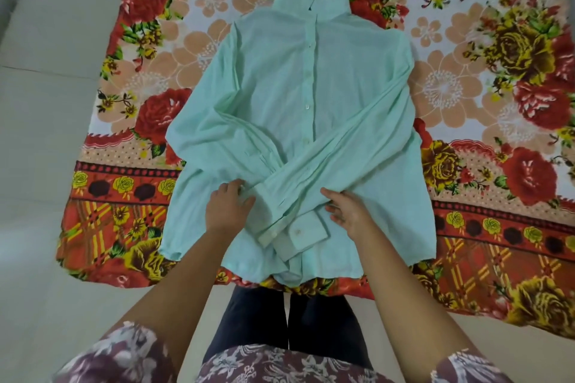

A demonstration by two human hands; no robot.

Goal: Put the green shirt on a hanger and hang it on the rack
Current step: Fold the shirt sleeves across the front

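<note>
The pale green shirt (289, 96) lies flat and buttoned on a floral blanket, collar pointing away from me, both long sleeves folded across the front so the cuffs overlap near the hem. My left hand (228, 207) rests palm down on the shirt left of the crossed cuffs, fingers spread. My right hand (348, 208) lies on the right sleeve just right of the cuffs, fingers loosely curled against the cloth. Neither hand clearly grips the fabric. No hanger or rack is in view.
The red, orange and yellow floral blanket (497, 102) is spread over a pale tiled floor (46, 102). My legs in dark trousers (289, 320) stand at the blanket's near edge.
</note>
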